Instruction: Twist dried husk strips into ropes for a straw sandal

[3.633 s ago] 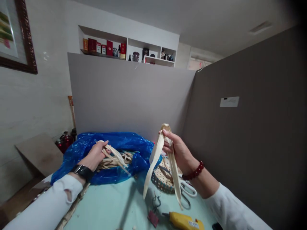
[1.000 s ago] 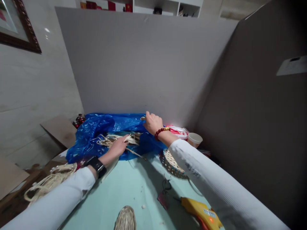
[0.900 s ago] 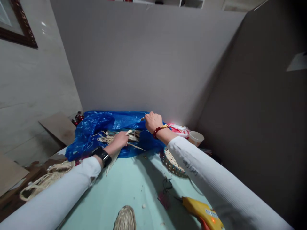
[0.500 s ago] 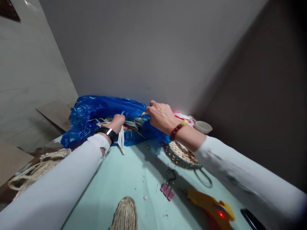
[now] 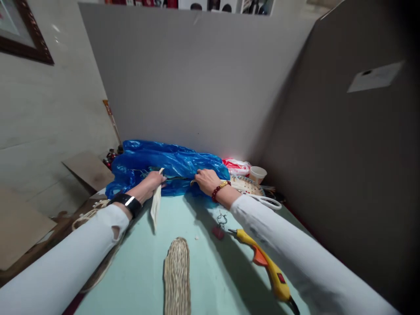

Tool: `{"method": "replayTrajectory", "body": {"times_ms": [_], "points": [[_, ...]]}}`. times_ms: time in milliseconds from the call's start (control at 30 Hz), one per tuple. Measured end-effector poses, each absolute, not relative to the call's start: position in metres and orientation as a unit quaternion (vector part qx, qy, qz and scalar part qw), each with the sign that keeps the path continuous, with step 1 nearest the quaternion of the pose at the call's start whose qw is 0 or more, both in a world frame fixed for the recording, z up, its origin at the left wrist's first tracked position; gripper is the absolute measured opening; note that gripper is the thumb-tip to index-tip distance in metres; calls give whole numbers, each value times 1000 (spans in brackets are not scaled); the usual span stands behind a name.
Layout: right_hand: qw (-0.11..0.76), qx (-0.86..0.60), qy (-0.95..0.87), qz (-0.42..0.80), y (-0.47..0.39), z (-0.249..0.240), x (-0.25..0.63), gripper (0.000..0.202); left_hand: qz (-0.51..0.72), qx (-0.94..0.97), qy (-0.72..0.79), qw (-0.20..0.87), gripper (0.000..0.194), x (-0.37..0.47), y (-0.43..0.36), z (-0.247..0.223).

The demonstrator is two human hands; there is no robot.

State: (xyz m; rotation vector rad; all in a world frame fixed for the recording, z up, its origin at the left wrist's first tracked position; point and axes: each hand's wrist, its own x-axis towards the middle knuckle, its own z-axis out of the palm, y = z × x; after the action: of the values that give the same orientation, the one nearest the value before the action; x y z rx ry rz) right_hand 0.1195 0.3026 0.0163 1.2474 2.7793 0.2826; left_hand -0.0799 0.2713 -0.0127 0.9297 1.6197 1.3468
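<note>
My left hand (image 5: pixel 151 184) is closed on a pale, flat strip of dried husk (image 5: pixel 156 209), which hangs down in front of the blue plastic bag (image 5: pixel 170 155). At the bag's right part, my right hand (image 5: pixel 207 180) is closed, its fingertips at the bag's front opening. A small tan bit shows beside those fingertips; whether they pinch it or the plastic cannot be made out. More thin strips lie inside the bag, mostly hidden by its folds. Nearer to me lies a braided straw sole shape (image 5: pixel 177 275) on the pale green tabletop (image 5: pixel 138 271).
A yellow glue gun (image 5: pixel 262 258) lies to the right, near a pink binder clip (image 5: pixel 218 232). White-handled scissors (image 5: pixel 267 201), a flat woven basket (image 5: pixel 246 184) and a white cup (image 5: pixel 257 173) stand beyond my right forearm. Grey panels (image 5: pixel 197 74) rise behind and at right.
The view has tilted up and back. My right hand has come down to the bag's opening, and the bag's upper edge now droops over the strips. My left hand still holds its strip.
</note>
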Motion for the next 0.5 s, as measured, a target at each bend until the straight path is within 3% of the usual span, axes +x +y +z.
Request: {"method": "replayTrajectory", "body": {"times_ms": [200,400,500], "points": [[-6,458,889,14,278,30,118,31,474,394,623,481,23,-79,187,10],[-200,479,851,-77,222,83,157,30,523,397,518,549,13,-64,120,15],[-279,430,841,-173,181,104,183,46,513,372,491,597,11,-50,94,11]]}}
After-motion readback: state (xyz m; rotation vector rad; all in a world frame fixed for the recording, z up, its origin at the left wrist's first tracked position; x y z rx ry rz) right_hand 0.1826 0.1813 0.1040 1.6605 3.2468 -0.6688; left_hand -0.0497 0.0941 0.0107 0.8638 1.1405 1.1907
